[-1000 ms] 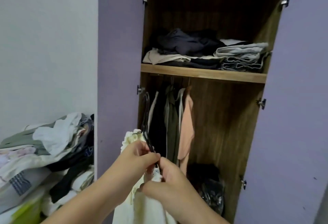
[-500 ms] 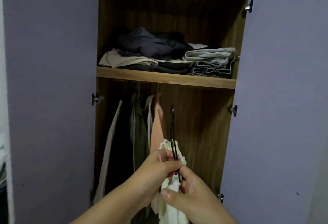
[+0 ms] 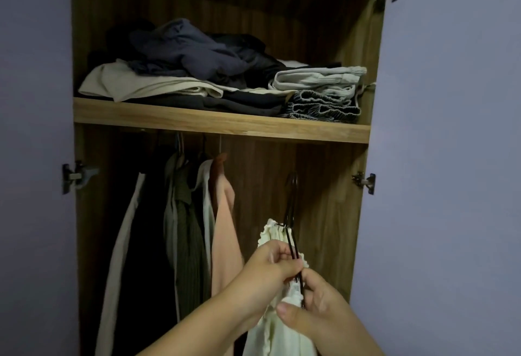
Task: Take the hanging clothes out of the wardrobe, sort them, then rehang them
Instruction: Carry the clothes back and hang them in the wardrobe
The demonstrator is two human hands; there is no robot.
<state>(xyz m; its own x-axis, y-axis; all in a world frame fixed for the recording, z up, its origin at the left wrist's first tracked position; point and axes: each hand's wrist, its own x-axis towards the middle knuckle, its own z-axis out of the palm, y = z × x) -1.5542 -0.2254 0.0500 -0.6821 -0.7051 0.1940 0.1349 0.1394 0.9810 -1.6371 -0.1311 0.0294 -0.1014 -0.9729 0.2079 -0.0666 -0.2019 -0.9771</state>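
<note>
I've turned from the pile at nine o'clock to face the wardrobe (image 3: 310, 181) squarely. My left hand (image 3: 270, 268) and right hand (image 3: 318, 307) both pinch the black hanger (image 3: 291, 214) carrying the cream garment (image 3: 279, 330), now raised toward the rail at twelve o'clock, right of the hanging clothes (image 3: 194, 229). I judge that rehanging comes next.

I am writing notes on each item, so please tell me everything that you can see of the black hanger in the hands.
The black hanger is thin and dark and looks like wire or slim plastic. It is seen almost edge-on, upright, with its hook at the top, below the wooden shelf and not on any rail. A cream ruffled garment hangs from it. The left hand and the right hand both pinch its lower part, in front of the open wardrobe, right of the peach garment.
</note>
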